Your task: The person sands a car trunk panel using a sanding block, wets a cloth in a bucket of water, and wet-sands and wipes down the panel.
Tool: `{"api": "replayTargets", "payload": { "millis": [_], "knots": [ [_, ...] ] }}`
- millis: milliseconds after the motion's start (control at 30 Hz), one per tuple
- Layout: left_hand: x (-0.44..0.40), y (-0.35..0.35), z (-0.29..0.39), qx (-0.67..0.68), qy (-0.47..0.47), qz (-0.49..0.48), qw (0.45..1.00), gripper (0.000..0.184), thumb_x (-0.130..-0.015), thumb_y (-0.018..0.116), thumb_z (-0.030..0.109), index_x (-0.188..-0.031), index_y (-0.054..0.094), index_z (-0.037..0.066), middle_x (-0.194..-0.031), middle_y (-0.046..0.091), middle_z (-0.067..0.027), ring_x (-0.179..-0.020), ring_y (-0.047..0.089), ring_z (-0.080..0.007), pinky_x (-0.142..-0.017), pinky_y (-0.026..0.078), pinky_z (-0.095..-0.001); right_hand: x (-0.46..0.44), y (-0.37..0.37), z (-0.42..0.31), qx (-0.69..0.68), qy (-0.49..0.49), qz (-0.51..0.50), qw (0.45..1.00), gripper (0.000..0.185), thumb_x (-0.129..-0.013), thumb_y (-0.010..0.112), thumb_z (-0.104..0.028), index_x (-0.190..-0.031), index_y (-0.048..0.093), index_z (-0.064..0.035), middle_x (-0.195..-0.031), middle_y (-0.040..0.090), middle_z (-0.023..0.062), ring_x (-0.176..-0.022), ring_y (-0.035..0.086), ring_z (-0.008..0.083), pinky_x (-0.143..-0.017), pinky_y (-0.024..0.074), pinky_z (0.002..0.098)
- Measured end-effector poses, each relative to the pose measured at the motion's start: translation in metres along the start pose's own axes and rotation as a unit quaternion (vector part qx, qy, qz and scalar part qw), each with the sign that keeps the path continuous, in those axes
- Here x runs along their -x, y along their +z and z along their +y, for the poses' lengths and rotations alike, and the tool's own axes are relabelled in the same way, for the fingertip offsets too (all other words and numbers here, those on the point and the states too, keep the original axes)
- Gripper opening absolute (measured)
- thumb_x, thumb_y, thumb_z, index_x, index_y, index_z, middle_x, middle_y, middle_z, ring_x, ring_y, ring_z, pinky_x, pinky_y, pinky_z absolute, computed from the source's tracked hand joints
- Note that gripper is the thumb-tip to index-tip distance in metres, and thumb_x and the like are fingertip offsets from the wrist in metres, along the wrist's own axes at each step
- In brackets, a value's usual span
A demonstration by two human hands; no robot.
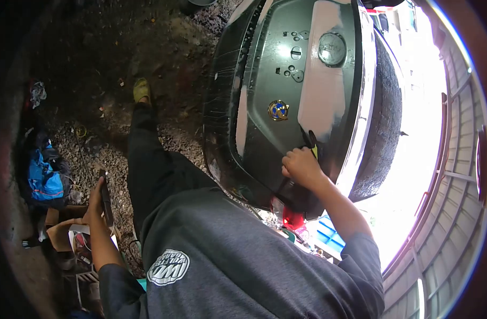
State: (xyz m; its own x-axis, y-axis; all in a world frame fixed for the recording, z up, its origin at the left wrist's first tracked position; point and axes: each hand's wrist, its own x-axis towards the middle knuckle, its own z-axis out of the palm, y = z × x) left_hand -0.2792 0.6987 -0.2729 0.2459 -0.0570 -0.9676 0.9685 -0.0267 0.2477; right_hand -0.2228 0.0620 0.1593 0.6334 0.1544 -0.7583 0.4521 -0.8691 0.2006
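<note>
Right hand point(303, 166) closed round a dark tool point(311, 139) at the car point(269, 64); left hand point(95, 201) holding a flat dark slab point(107, 204).

Glossy green-grey metal curves across the car's wet panel, far right of the scene's middle; coarse, stony gravel point(97, 151) spreads to the left. Dark glass, beaded with water, makes the bowed window point(384, 117) at right. Pale, matte and soft-edged, a long patch point(322, 95) runs down the panel; the tool, slim with a lime strip, lies at its near end, whether touching I cannot tell. Near left, a creased blue bag point(45, 178) sits beyond a cardboard box point(60, 234). Shiny red lamp point(293, 217); round gold-and-blue badge point(278, 110) left of the patch.
</note>
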Motion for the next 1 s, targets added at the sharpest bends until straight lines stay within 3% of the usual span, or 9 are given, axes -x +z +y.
{"api": "replayTargets", "payload": {
  "millis": [67,267,367,467,567,667,767,933,1000],
  "knots": [
    [0.037,0.016,0.035,0.082,0.025,0.020,0.996,0.062,-0.086,0.070,0.064,-0.114,0.063,0.010,-0.092,0.065,-0.0082,-0.079,0.065,-0.0179,-0.070,0.053,-0.0293,0.016,0.011,-0.014,-0.034,0.003,0.036,0.999,0.020,-0.082,0.070,-0.030,-0.078,0.069,-0.0111,-0.083,0.067,0.0054,-0.085,0.066,0.0243,-0.077,0.0493,0.0434],
    [0.068,0.024,0.110,0.192,0.121,-0.028,0.974,0.071,-0.092,0.064,0.062,-0.137,0.054,0.008,-0.106,0.065,-0.0101,-0.097,0.068,-0.0289,-0.077,0.056,-0.0398,0.027,0.012,-0.070,-0.360,0.207,0.084,0.906,0.023,-0.090,0.068,-0.028,-0.082,0.068,-0.0062,-0.081,0.067,0.0098,-0.086,0.067,0.0267,-0.076,0.0514,0.0436],
    [0.113,0.052,0.170,0.146,0.230,-0.075,0.959,0.056,-0.095,0.064,0.055,-0.127,0.061,0.009,-0.112,0.069,-0.0100,-0.098,0.069,-0.0231,-0.085,0.056,-0.0408,0.022,0.024,-0.097,-0.623,0.295,0.113,0.715,0.026,-0.094,0.066,-0.024,-0.081,0.064,-0.0014,-0.081,0.064,0.0086,-0.078,0.059,0.0144,-0.070,0.0468,0.0360],
    [0.172,0.105,0.237,0.142,0.247,-0.115,0.952,0.068,-0.096,0.067,0.051,-0.136,0.051,-0.001,-0.120,0.068,-0.0190,-0.112,0.067,-0.0291,-0.095,0.055,-0.0444,0.001,0.059,-0.116,-0.676,0.305,0.236,0.628,0.025,-0.097,0.065,-0.020,-0.081,0.062,-0.0018,-0.079,0.058,0.0023,-0.080,0.054,0.0078,-0.071,0.0442,0.0298],
    [0.195,0.153,0.287,0.124,0.278,-0.249,0.919,0.079,-0.098,0.060,0.055,-0.143,0.042,-0.007,-0.139,0.057,-0.0275,-0.132,0.056,-0.0408,-0.108,0.049,-0.0533,-0.032,0.103,-0.132,-0.778,0.296,0.363,0.419,0.022,-0.099,0.063,-0.020,-0.085,0.066,-0.0035,-0.077,0.061,0.0008,-0.074,0.055,0.0083,-0.070,0.0437,0.0279],
    [0.212,0.211,0.333,0.096,0.288,-0.341,0.889,0.090,-0.095,0.052,0.068,-0.142,0.045,-0.009,-0.142,0.055,-0.0280,-0.134,0.054,-0.0395,-0.110,0.045,-0.0552,-0.048,0.074,-0.136,-0.826,0.285,0.434,0.218,0.023,-0.100,0.063,-0.022,-0.086,0.065,-0.0043,-0.082,0.063,-0.0005,-0.074,0.058,0.0087,-0.070,0.0454,0.0270],
    [0.229,0.259,0.366,0.111,0.276,-0.389,0.872,0.093,-0.092,0.049,0.074,-0.136,0.050,-0.009,-0.141,0.056,-0.0275,-0.133,0.056,-0.0366,-0.111,0.044,-0.0537,-0.056,0.027,-0.124,-0.872,0.248,0.405,0.116,0.023,-0.101,0.061,-0.025,-0.094,0.066,-0.0037,-0.089,0.066,0.0029,-0.075,0.062,0.0115,-0.072,0.0493,0.0265],
    [0.235,0.297,0.410,0.054,0.315,-0.393,0.862,0.090,-0.090,0.052,0.074,-0.136,0.052,-0.003,-0.144,0.055,-0.0231,-0.137,0.054,-0.0324,-0.113,0.042,-0.0492,-0.132,-0.035,-0.091,-0.880,0.222,0.414,0.065,0.026,-0.102,0.059,-0.025,-0.108,0.066,-0.0012,-0.097,0.068,0.0059,-0.083,0.063,0.0146,-0.076,0.0510,0.0297],
    [0.237,0.304,0.429,0.046,0.329,-0.350,0.875,0.086,-0.090,0.053,0.073,-0.142,0.052,0.003,-0.134,0.063,-0.0091,-0.116,0.065,-0.0223,-0.099,0.050,-0.0394,-0.185,-0.068,-0.075,-0.866,0.217,0.427,0.146,0.026,-0.102,0.059,-0.023,-0.111,0.067,-0.0008,-0.098,0.067,0.0063,-0.087,0.062,0.0136,-0.078,0.0505,0.0303]
  ]
}}
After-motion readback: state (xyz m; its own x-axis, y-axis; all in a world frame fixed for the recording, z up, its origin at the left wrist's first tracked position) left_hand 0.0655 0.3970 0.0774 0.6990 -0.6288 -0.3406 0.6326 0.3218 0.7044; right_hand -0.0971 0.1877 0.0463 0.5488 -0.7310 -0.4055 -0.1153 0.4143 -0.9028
